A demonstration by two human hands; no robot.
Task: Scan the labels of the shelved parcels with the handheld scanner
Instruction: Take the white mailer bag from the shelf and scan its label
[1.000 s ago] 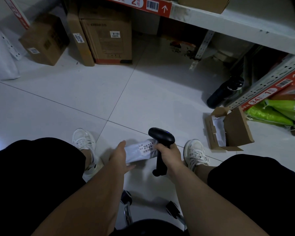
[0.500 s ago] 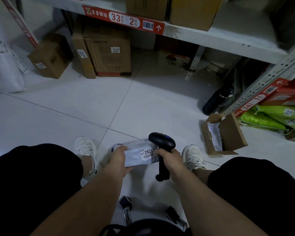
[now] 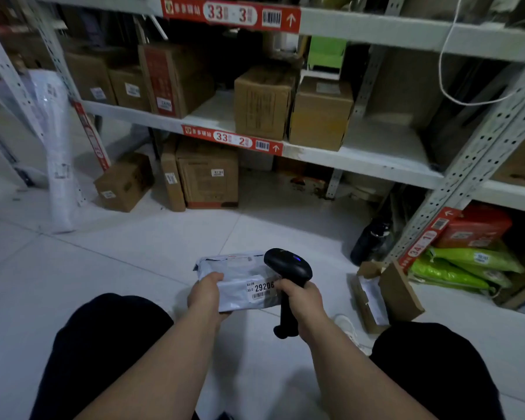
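Parcel [image 3: 240, 281], a soft grey mailer, sits low before my knees, probably light and floppy; my left hand [image 3: 205, 294] grips its edge; my right hand [image 3: 300, 301] wraps the scanner [image 3: 288, 268] handle.

parcel [image 3: 237, 280] left of scanner [image 3: 288, 268], above floor [image 3: 103, 268]; boxes [image 3: 291, 107] on shelf [image 3: 361, 159] behind; bottle [image 3: 369, 242] right

Black shorts [image 3: 103, 353]; bare forearms; white shoe [image 3: 350, 330] (probably sneaker)
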